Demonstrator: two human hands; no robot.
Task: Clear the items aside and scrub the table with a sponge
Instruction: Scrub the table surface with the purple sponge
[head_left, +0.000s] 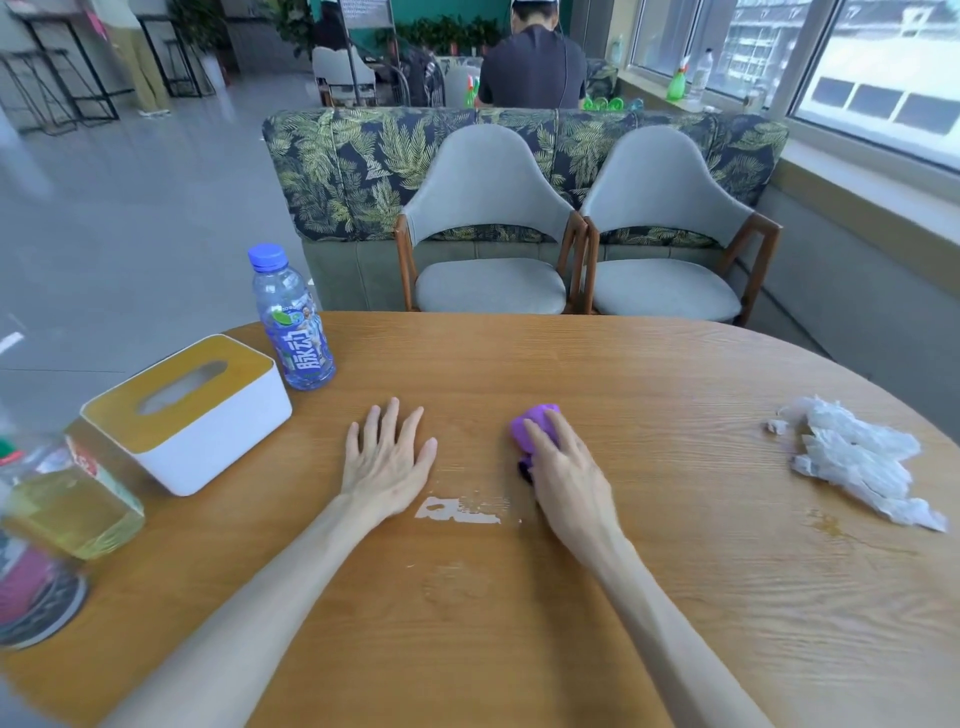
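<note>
My right hand (566, 467) presses a purple sponge (530, 422) onto the round wooden table (597, 597), near its middle. My left hand (387, 457) lies flat on the wood beside it, fingers spread, holding nothing. A white worn patch (457, 509) marks the tabletop between the two hands. At the left edge stand a white tissue box with a wooden lid (192, 415), a blue-capped drink bottle (293, 322) and a clear bottle of yellow liquid (62, 499). Crumpled white plastic wrap (857, 457) lies at the right.
Two grey chairs (488, 234) stand at the table's far side, in front of a leaf-patterned sofa back (353, 166). A person sits beyond it, facing away. Windows run along the right. A wet smear (831, 525) shows near the plastic wrap.
</note>
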